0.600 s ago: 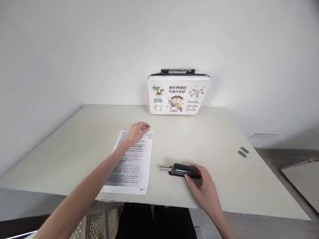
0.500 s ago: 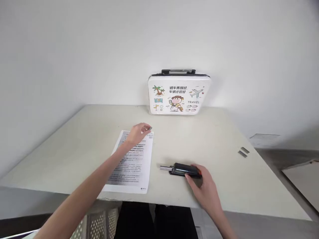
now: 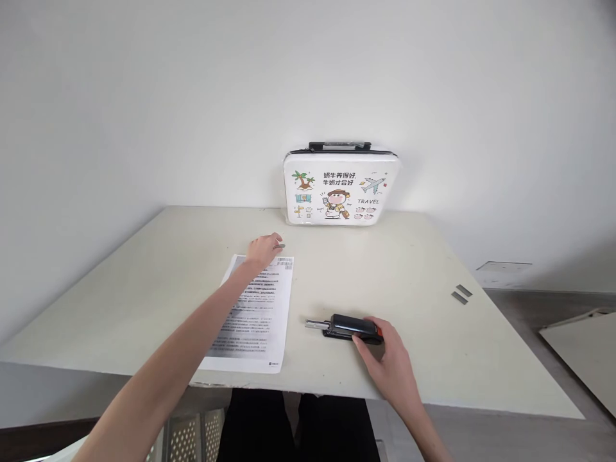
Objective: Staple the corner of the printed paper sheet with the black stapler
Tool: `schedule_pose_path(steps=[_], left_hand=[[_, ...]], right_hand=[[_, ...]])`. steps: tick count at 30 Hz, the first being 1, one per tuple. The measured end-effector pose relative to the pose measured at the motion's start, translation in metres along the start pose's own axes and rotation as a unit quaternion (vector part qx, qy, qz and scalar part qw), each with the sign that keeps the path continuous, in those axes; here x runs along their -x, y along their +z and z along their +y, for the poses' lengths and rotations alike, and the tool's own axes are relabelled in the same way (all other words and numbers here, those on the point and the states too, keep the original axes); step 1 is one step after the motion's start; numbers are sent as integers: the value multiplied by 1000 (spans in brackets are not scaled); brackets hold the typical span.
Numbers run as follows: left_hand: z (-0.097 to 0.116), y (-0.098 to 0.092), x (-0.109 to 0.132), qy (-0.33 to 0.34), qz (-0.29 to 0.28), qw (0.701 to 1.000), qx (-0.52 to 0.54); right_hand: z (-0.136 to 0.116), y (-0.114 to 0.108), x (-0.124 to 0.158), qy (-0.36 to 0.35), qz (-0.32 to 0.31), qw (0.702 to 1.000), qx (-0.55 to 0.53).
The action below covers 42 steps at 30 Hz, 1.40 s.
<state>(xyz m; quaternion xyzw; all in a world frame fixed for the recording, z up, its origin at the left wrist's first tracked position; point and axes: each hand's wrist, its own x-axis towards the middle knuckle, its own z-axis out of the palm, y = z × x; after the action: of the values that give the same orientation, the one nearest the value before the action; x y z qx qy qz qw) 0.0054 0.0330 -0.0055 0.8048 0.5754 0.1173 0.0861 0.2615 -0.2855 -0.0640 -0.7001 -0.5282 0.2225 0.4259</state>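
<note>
My left hand (image 3: 264,250) is above the far edge of a printed sheet of paper (image 3: 260,321), its fingers pinched on a small grey strip of staples (image 3: 280,246). The forearm covers part of the sheet's left side. On the right, my right hand (image 3: 389,366) grips the rear end of a black stapler (image 3: 355,325) lying on the table. A metal staple tray (image 3: 315,323) sticks out of the stapler's front, pointing left.
Two more staple strips (image 3: 461,294) lie near the right edge of the white table (image 3: 375,276). A white case (image 3: 341,192) with cartoon prints and a black handle leans against the wall at the back. Below the front edge are my legs and a perforated chair.
My left hand has shifted slightly left with the staple strip and its fingers have turned. My right hand still holds the stapler. The whole view has shifted a little.
</note>
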Motion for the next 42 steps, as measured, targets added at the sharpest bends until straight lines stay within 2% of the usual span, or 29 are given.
schedule_pose_path(steps=[8,13,16,19,22,25,30,34,42], left_hand=[[2,-1,0,23,-1,999,-45],[9,-16,15,57,18,998,-10],[21,-29,48,130,-3,991,43],[37,-35,97,252,-23,959,126],[52,-29,142,327,-26,938,113],[63,-16,167,346,-16,934,84],[76,-4,172,336,-35,939,59],[81,-5,170,335,-67,939,44],[86,-4,169,334,-92,938,31]], right_hand=[[-1,-1,0,-17,7,1000,4],[0,-1,0,-12,0,1000,3],[0,-1,-1,-13,0,1000,1],[1,-1,-1,-16,3,1000,2],[1,-2,-2,-16,3,1000,9],[1,-3,-2,-14,3,1000,12],[1,-4,-2,-13,-1,1000,11],[-1,-5,-2,-24,3,1000,11],[1,-5,-3,-21,2,1000,8]])
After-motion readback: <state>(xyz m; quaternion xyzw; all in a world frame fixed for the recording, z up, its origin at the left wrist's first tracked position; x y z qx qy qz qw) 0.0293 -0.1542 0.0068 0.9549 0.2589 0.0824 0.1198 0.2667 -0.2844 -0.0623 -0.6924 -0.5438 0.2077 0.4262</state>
